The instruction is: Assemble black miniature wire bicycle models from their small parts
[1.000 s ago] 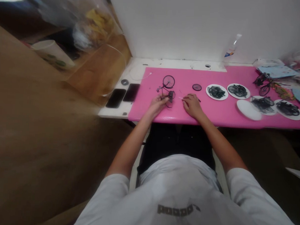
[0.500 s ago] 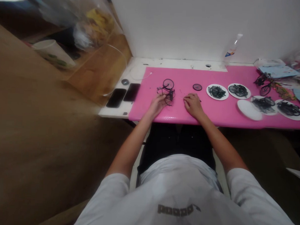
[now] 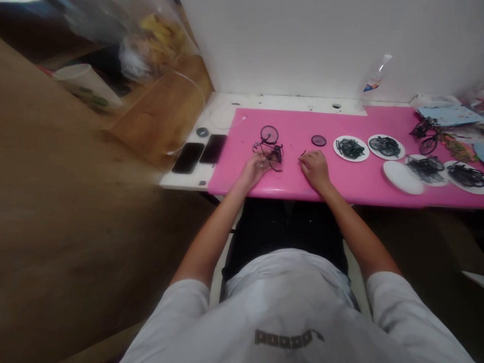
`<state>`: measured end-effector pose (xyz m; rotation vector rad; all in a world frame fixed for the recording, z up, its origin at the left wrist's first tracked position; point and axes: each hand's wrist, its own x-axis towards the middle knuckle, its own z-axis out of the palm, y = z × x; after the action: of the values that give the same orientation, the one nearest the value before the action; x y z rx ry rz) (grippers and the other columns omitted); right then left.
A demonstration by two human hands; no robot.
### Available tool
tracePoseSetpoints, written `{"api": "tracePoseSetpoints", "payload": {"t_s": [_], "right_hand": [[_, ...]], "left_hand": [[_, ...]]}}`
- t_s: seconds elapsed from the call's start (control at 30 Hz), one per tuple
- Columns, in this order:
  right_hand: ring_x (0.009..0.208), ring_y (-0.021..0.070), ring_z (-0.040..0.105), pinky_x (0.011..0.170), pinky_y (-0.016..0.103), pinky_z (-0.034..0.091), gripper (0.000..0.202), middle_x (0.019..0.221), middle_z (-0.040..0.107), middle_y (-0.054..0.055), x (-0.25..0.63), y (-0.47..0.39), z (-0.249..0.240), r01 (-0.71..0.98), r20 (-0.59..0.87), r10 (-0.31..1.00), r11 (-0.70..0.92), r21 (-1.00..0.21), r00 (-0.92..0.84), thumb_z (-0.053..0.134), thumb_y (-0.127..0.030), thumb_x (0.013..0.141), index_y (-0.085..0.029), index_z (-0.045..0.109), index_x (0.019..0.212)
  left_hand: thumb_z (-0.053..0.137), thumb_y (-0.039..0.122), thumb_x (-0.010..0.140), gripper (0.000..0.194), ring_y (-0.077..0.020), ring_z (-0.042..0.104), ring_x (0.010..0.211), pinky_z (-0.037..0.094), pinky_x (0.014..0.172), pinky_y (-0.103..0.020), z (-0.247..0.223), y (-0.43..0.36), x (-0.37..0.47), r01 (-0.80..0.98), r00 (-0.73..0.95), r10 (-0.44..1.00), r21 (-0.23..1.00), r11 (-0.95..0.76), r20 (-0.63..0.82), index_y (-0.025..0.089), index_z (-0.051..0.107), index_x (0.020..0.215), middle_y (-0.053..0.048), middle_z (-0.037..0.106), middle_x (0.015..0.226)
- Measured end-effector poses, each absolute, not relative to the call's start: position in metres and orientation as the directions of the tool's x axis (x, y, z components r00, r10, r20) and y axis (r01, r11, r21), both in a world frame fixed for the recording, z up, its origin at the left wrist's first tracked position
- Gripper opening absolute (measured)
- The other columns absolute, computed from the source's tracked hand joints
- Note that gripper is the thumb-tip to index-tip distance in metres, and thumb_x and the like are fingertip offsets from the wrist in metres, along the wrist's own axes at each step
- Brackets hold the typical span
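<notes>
My left hand (image 3: 255, 170) is closed on a small black model bicycle (image 3: 276, 153), held low over the pink mat (image 3: 290, 184). One spoked wheel sits at the bicycle's far end; at the near end only a curved black piece shows. To the right, my right hand (image 3: 315, 167) rests on the mat with its fingertips pinched together. A tiny dark piece (image 3: 303, 153) shows at those fingertips, too small to name. Beyond the right hand a loose black wheel (image 3: 318, 140) lies flat on the mat.
White plates (image 3: 337, 152) of black parts stand to the right, beside a bare white plate (image 3: 402, 178). Another black model bicycle (image 3: 426, 135) lies farther right. Two dark phones (image 3: 188, 158) and a white cable (image 3: 224, 128) are at the left. A clear bottle (image 3: 375, 83) stands by the wall.
The bicycle has turned slightly in my left hand, its wheel shifting a little left. My right hand has moved slightly right, and a tiny dark piece now shows at its fingertips.
</notes>
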<state>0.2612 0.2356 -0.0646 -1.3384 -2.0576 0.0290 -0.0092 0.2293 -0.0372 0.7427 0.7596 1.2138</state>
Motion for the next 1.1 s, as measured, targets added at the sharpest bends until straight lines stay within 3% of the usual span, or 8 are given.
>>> {"api": "tracePoseSetpoints", "payload": {"t_s": [0.23,0.43,0.67,0.83,1.1], "right_hand": [[0.111,0.0358,0.063,0.105,0.056,0.051,0.029,0.113,0.081,0.015,0.26,0.235,-0.063,0.787,0.546,0.812,0.469,-0.402,-0.205,0.058,-0.021,0.101,-0.019,0.082,0.117],[0.111,0.0378,0.063,0.104,0.059,0.052,0.028,0.109,0.08,0.015,0.258,0.233,-0.06,0.758,0.552,0.809,0.484,-0.436,-0.199,0.057,-0.022,0.101,-0.022,0.082,0.115],[0.111,0.0362,0.063,0.107,0.059,0.051,0.029,0.111,0.08,0.014,0.258,0.233,-0.061,0.765,0.565,0.8,0.488,-0.421,-0.2,0.055,-0.023,0.104,-0.022,0.081,0.117],[0.11,0.0353,0.064,0.107,0.057,0.051,0.031,0.114,0.08,0.015,0.257,0.233,-0.062,0.742,0.588,0.783,0.515,-0.43,-0.202,0.051,-0.029,0.109,-0.021,0.08,0.116],[0.104,0.0294,0.071,0.096,0.049,0.058,0.021,0.11,0.081,0.011,0.25,0.222,-0.044,0.554,0.583,0.798,0.559,-0.617,-0.156,0.06,-0.028,0.104,-0.024,0.08,0.109]], "left_hand": [[0.075,0.009,0.063,0.044,-0.0236,0.081,0.105,0.057,0.103,-0.039,-0.042,0.23,-0.006,-0.509,0.174,0.983,0.848,0.146,-0.065,0.02,0.068,0.105,-0.005,0.082,0.109],[0.074,0.008,0.066,0.048,-0.0242,0.081,0.106,0.056,0.095,-0.036,-0.044,0.23,-0.007,-0.462,0.185,0.981,0.875,0.141,-0.061,0.02,0.068,0.113,-0.01,0.081,0.121],[0.075,0.001,0.066,0.051,-0.0252,0.08,0.113,0.057,0.106,-0.042,-0.044,0.228,-0.005,-0.492,0.154,0.986,0.861,0.129,-0.06,0.02,0.066,0.112,-0.007,0.081,0.118],[0.082,0.002,0.067,0.051,-0.0213,0.081,0.1,0.059,0.106,-0.044,-0.046,0.227,-0.004,-0.492,0.146,0.988,0.863,0.109,-0.042,0.02,0.065,0.112,-0.004,0.08,0.111],[0.087,0.005,0.068,0.053,-0.0241,0.08,0.111,0.061,0.107,-0.045,-0.048,0.227,-0.004,-0.492,0.139,0.99,0.868,0.066,0.004,0.021,0.065,0.113,-0.006,0.079,0.118]]}}
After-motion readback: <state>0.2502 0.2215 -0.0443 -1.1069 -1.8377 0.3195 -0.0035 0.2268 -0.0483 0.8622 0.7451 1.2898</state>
